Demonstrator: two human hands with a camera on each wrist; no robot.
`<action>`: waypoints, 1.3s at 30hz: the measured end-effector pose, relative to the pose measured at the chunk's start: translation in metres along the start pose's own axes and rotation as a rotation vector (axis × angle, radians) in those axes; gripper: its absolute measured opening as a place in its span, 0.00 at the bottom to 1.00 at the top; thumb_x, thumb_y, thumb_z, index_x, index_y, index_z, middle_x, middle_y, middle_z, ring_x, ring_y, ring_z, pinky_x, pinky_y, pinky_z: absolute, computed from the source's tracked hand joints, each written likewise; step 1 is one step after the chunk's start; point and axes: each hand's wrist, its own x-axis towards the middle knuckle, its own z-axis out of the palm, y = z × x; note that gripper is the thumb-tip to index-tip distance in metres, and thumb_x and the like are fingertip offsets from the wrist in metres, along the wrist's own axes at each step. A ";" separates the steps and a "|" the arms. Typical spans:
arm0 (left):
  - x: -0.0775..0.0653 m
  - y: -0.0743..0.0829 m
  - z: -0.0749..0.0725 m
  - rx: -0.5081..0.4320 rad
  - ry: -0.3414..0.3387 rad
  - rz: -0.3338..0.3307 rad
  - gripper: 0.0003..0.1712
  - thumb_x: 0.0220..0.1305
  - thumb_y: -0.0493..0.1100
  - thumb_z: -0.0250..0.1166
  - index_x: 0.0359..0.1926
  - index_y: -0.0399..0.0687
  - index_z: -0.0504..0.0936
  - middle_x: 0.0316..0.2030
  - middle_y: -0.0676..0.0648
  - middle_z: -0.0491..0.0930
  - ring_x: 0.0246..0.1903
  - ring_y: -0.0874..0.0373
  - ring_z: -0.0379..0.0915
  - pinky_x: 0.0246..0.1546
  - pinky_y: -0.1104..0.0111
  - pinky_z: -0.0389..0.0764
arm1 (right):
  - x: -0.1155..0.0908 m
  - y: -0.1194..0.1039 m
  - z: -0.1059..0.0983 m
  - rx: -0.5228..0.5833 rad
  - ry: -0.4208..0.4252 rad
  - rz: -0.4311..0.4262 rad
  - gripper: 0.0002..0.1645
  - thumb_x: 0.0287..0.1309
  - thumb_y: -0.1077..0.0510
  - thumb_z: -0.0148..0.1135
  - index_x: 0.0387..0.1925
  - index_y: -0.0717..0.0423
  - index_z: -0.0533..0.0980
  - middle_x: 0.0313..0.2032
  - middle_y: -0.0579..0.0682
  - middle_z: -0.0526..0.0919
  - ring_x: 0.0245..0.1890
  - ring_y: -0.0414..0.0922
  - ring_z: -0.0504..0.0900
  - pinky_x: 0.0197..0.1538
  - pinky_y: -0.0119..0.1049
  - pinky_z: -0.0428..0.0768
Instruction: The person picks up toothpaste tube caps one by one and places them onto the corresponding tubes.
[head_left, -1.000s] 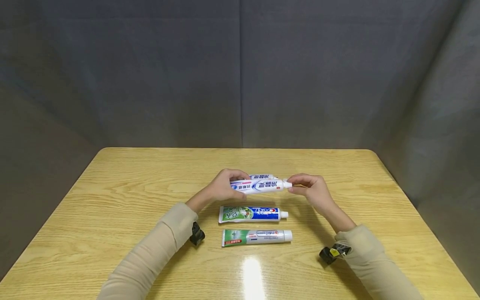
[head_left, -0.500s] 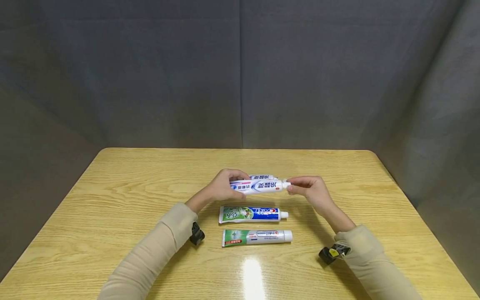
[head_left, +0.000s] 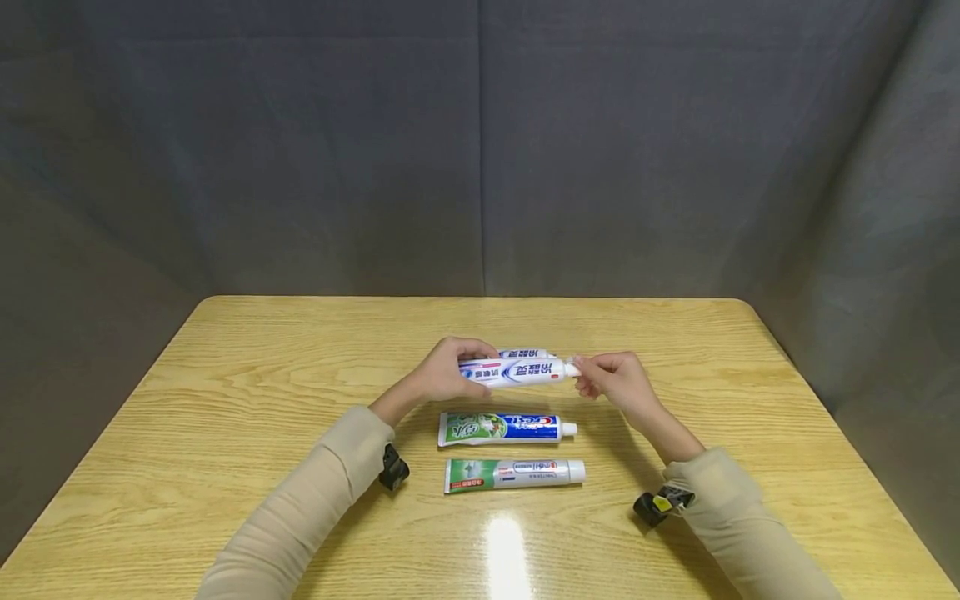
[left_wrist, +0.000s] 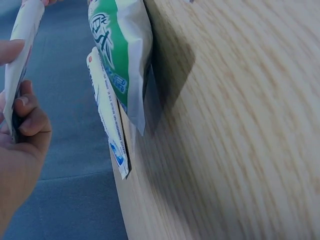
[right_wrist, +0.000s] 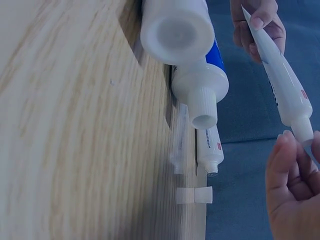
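Observation:
My left hand point(head_left: 444, 373) grips a white toothpaste tube point(head_left: 521, 372) by its tail end, thumb on one side and fingers on the other. It holds the tube level above the table, nozzle end to the right. At that end, my right hand point(head_left: 621, 385) pinches the white cap point(right_wrist: 302, 129) between thumb and fingers, the other fingers curled in. Behind the held tube lies a matching tube point(head_left: 525, 354), mostly covered by it in the head view. The right wrist view shows this tube's bare nozzle, with a loose white cap point(right_wrist: 202, 195) standing near it.
Nearer on the wooden table point(head_left: 300, 350) lie a blue and green toothpaste tube point(head_left: 498, 427) and a silver and green one point(head_left: 517, 473), both capped and pointing right. Grey curtain point(head_left: 480, 167) hangs around the table's back and sides.
The right hand has shifted slightly left and its fingers have curled and turned at the cap. The left hand and the tube stay almost still.

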 end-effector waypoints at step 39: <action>0.002 -0.001 0.003 -0.042 -0.034 0.019 0.26 0.41 0.32 0.72 0.47 0.38 0.79 0.39 0.44 0.79 0.36 0.56 0.72 0.39 0.67 0.73 | -0.006 -0.001 -0.011 -0.021 -0.073 -0.054 0.12 0.51 0.69 0.61 0.38 0.77 0.75 0.27 0.50 0.84 0.23 0.41 0.80 0.32 0.41 0.79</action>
